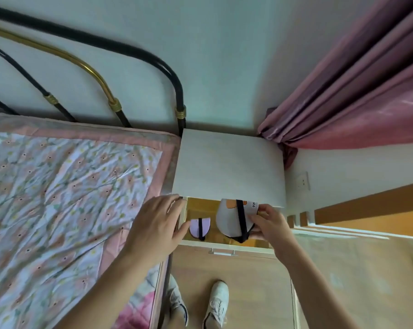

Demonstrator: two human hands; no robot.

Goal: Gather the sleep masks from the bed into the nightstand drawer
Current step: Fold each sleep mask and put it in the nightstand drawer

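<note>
The white nightstand [229, 167] stands between the bed with the floral pink quilt [65, 191] and the pink curtain [357, 91]. Its top drawer with a wooden yellow inside [201, 210] is pulled out toward the person.

The right hand [270, 225] pinches a grey sleep mask with an orange patch and a black strap [231, 218] between thumb and fingers, at the mask's right end where the strap gathers. The mask is over the right half of the open drawer, partly under the edge of the nightstand top.

The left hand [159, 223] holds nothing. Its fingers are spread loosely and lie on the left corner of the drawer. Just beside its fingertips, a small lilac sleep mask with a black strap [199, 227] lies inside the drawer, on the left side. The two masks are near but apart.
</note>
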